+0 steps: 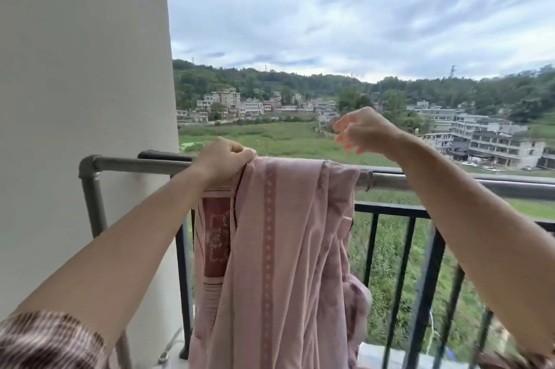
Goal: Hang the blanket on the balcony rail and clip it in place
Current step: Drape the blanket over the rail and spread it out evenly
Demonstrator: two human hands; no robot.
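Observation:
A pink blanket with a darker patterned stripe and a red printed panel hangs bunched over the grey metal rail. My left hand is closed on the blanket's top left edge, right at the rail. Raised above the rail to the right of the blanket, my right hand has its fingers loosely curled and apart and holds nothing. A metal ring or clip sits on the rail just right of the blanket. No separate clip shows in either hand.
A white wall stands on the left, where the rail bends down at an elbow joint. A black barred balcony railing runs below and behind the grey rail. Beyond lie fields, buildings and hills.

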